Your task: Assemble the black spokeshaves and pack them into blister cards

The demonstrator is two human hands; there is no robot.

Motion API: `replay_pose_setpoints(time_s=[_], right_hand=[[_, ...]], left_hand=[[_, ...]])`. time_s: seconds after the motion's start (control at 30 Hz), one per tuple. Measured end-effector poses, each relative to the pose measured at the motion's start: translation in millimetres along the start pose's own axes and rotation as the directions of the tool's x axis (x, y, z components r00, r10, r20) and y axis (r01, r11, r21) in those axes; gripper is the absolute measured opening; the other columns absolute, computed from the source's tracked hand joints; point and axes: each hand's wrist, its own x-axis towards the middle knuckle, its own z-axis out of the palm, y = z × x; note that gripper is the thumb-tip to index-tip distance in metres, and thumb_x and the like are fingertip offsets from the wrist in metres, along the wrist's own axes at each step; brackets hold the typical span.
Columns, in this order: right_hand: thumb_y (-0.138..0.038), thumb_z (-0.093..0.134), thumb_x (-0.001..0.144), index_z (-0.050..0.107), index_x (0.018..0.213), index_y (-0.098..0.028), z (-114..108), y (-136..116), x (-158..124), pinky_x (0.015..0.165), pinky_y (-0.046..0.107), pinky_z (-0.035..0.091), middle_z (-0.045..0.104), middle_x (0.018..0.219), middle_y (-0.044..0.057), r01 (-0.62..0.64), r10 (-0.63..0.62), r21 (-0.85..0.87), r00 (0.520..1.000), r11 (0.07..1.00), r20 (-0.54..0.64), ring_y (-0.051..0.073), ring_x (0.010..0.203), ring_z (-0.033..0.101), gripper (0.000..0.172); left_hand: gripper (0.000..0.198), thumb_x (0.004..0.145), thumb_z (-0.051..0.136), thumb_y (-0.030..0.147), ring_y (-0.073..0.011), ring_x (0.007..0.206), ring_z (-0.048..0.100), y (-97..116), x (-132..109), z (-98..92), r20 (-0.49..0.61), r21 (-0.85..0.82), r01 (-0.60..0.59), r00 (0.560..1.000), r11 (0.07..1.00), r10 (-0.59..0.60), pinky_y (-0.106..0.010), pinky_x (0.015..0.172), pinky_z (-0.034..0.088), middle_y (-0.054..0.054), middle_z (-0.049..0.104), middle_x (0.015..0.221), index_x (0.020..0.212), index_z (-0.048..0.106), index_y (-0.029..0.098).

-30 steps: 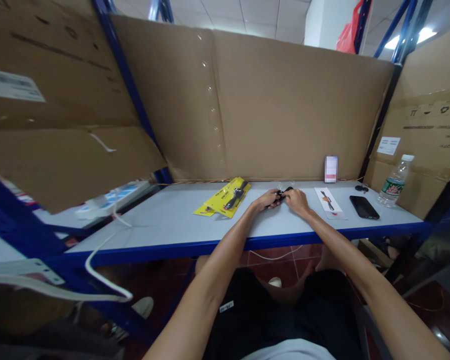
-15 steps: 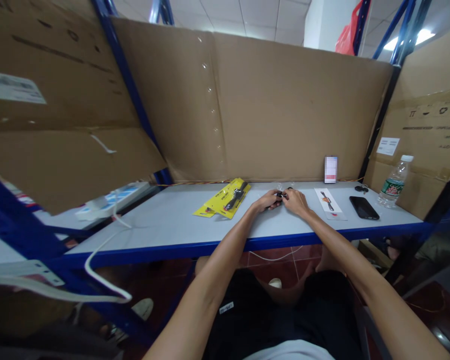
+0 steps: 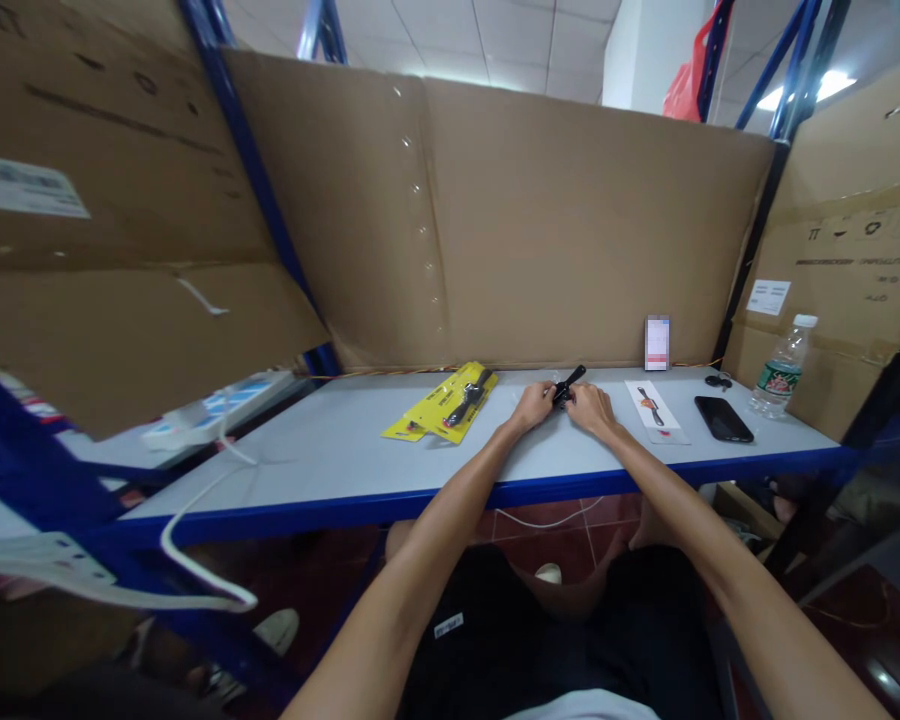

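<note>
Over the middle of the table (image 3: 330, 450), both hands hold a black spokeshave (image 3: 575, 376), one handle pointing up to the far right. My left hand (image 3: 534, 406) is closed around its near left part. With bent fingers, my right hand (image 3: 589, 407) pinches at its middle; the exact spot under the fingertips is hidden. Some clear plastic shows behind my left hand. Left of my hands lie yellow packaging cards (image 3: 427, 415), overlapping, with a black tool (image 3: 467, 398) on the upper one. A white card (image 3: 649, 405) picturing a similar tool lies to the right of my right hand.
A black phone (image 3: 724, 419) lies at the right, near a water bottle (image 3: 781, 372) and a small black object (image 3: 718, 382). Another phone (image 3: 657, 343) leans against the cardboard back wall (image 3: 570, 220). A white cable (image 3: 195, 500) hangs over the left edge.
The spokeshave has turned so that a handle now sticks out beyond my fingers; before, my hands mostly covered it. My hands stay close together at nearly the same place.
</note>
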Motion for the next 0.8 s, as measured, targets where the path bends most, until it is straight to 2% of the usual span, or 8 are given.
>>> replay_pose_setpoints(time_s=[0.2, 0.43, 0.5, 0.57, 0.63, 0.7, 0.8], right_hand=[[-0.029, 0.050, 0.097, 0.071, 0.111, -0.022, -2, 1, -1, 0.085, 0.030, 0.047, 0.075, 0.112, 0.011, -0.001, 0.001, 0.003, 0.999, 1.000, -0.037, 0.025, 0.103, 0.069, 0.026], [-0.034, 0.046, 0.101, 0.071, 0.108, -0.023, -3, 0, -3, 0.086, 0.028, 0.045, 0.075, 0.112, 0.009, 0.040, -0.038, 0.033, 0.998, 0.999, -0.048, 0.023, 0.103, 0.068, 0.029], [-0.031, 0.044, 0.101, 0.070, 0.113, -0.023, -4, 0, -3, 0.088, 0.029, 0.044, 0.073, 0.114, 0.010, -0.003, 0.004, 0.032, 0.999, 0.999, -0.046, 0.023, 0.104, 0.067, 0.029], [-0.026, 0.043, 0.101, 0.064, 0.127, -0.022, -6, 2, -3, 0.090, 0.030, 0.045, 0.070, 0.120, 0.011, -0.058, 0.061, 0.034, 0.993, 0.998, -0.097, 0.024, 0.107, 0.065, 0.034], [-0.020, 0.044, 0.098, 0.051, 0.144, -0.021, -9, 4, -4, 0.094, 0.033, 0.043, 0.063, 0.132, 0.014, -0.077, 0.080, 0.020, 0.978, 0.997, -0.195, 0.025, 0.117, 0.059, 0.047], [-0.016, 0.047, 0.095, 0.043, 0.151, -0.020, -11, 6, -4, 0.102, 0.038, 0.039, 0.053, 0.143, 0.018, -0.049, 0.037, -0.037, 0.961, 0.998, -0.274, 0.028, 0.129, 0.049, 0.056], [-0.015, 0.047, 0.096, 0.057, 0.137, -0.017, -13, 9, -3, 0.109, 0.046, 0.031, 0.048, 0.146, 0.020, 0.028, -0.065, -0.147, 0.964, 0.989, -0.258, 0.032, 0.135, 0.041, 0.042]], left_hand=[[0.023, 0.098, 0.049, 0.030, -0.0092, 0.036, 0.040, -3, -1, -1.2, -0.090, 0.026, -0.042, 0.995, 0.999, 0.044, -0.019, 0.040, 0.027, 0.004, 0.048, 0.048, 0.091, 0.065, 0.015], [0.027, 0.099, 0.049, 0.037, -0.0066, 0.033, 0.037, -6, 2, -5.0, -0.077, -0.067, -0.027, 0.997, 0.997, 0.022, -0.016, 0.038, 0.024, 0.006, 0.046, 0.044, 0.089, 0.060, 0.014], [0.029, 0.099, 0.050, 0.040, -0.0063, 0.032, 0.037, -7, 2, -5.1, -0.075, -0.090, -0.027, 0.997, 0.996, 0.020, -0.015, 0.037, 0.023, 0.007, 0.046, 0.044, 0.091, 0.060, 0.015], [0.032, 0.098, 0.050, 0.044, -0.0061, 0.032, 0.036, -7, 2, -5.2, -0.077, -0.107, -0.031, 0.997, 0.994, 0.023, -0.015, 0.037, 0.022, 0.007, 0.046, 0.044, 0.092, 0.060, 0.015], [0.037, 0.097, 0.050, 0.050, -0.0061, 0.031, 0.036, -7, 0, -5.4, -0.058, -0.117, -0.049, 0.997, 0.992, 0.043, -0.016, 0.036, 0.021, 0.007, 0.046, 0.044, 0.090, 0.060, 0.015], [0.043, 0.096, 0.048, 0.055, -0.0064, 0.030, 0.035, -7, -1, -6.2, 0.009, -0.118, -0.070, 0.997, 0.990, 0.072, -0.018, 0.035, 0.021, 0.005, 0.046, 0.043, 0.083, 0.060, 0.015], [0.050, 0.093, 0.050, 0.060, -0.0074, 0.030, 0.035, -5, -3, -9.5, 0.111, -0.131, -0.043, 0.992, 0.990, 0.058, -0.020, 0.034, 0.021, 0.002, 0.049, 0.044, 0.082, 0.063, 0.013]])
